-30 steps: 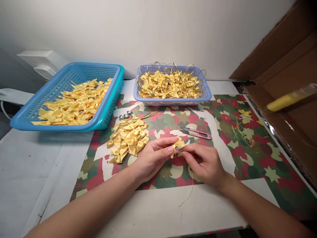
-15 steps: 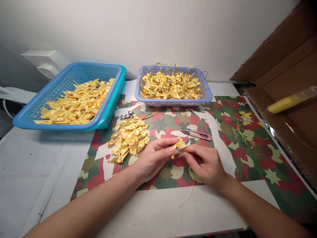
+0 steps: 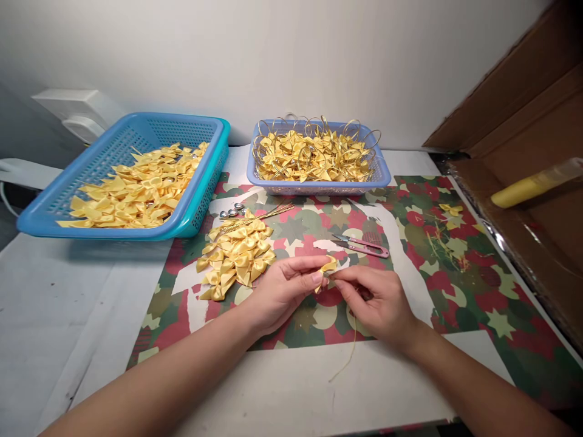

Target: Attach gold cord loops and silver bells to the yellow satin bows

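Observation:
My left hand [image 3: 282,290] pinches a small yellow ribbon bow [image 3: 328,265] between thumb and fingers, just above the patterned paper mat [image 3: 455,291]. My right hand [image 3: 376,298] meets it from the right, fingertips pinched at the bow, and a thin gold cord [image 3: 350,352] trails down from it over the table. A loose pile of yellow bows [image 3: 237,254] lies just left of my left hand, with gold wire pieces [image 3: 264,213] and small silver beads [image 3: 231,212] behind it.
A teal basket [image 3: 200,182] of plain yellow bows sits at the back left. A lilac basket [image 3: 319,185] of bows with gold loops stands behind the mat. Pink thread snips [image 3: 362,244] lie behind my hands. A cardboard box [image 3: 523,152] holding a yellow roll [image 3: 523,188] fills the right.
The bow has turned slightly between my fingertips and sits a little lower. Both hands have stayed in nearly the same place.

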`<state>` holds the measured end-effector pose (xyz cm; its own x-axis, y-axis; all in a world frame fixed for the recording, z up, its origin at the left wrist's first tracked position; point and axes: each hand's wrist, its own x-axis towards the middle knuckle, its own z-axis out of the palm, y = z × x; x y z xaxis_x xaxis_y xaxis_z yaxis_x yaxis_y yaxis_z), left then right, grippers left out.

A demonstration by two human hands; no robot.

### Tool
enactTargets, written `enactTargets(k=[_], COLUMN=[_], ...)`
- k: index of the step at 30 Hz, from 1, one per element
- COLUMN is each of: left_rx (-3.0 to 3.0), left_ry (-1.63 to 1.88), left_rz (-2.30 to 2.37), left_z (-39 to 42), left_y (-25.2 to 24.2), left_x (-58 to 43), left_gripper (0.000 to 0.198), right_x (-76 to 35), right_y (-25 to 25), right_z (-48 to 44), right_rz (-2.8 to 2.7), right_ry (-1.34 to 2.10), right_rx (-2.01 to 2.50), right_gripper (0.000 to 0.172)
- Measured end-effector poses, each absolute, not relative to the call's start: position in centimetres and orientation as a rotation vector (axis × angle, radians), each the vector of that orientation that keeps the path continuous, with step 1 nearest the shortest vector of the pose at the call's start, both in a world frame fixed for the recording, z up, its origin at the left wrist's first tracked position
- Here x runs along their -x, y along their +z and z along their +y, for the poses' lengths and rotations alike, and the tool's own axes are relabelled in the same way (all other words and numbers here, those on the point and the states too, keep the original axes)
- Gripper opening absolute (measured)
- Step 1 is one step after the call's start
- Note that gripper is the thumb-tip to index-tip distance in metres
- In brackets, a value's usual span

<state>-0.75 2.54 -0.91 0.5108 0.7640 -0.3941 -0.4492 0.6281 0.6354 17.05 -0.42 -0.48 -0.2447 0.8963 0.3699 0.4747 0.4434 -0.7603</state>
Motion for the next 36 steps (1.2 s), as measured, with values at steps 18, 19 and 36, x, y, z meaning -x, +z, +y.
enactTargets(k=[18,19,36], left_rx=[-0.564,-0.557,-0.352], left_ry=[0.760,0.765,0.812], left_rz=[0.758,0.753,0.676], left_z=[2.06,2.08,2.51], left_y=[-1.52,-1.45,-0.81], left_x=[0.43,0.41,0.51], left_gripper=[0.027,0.027,0.025], right_x=[-16.84,-16.84,-16.95], right_y=[-0.40,-0.37,-0.18], right_z=[-0.64,-0.64,-0.54], right_rz=[-1.830,-1.828,-1.837], right_ry=[0.671,0.673,0.675], right_rx=[1.216,1.217,1.228], right_gripper=[0.015,0.014,0.016])
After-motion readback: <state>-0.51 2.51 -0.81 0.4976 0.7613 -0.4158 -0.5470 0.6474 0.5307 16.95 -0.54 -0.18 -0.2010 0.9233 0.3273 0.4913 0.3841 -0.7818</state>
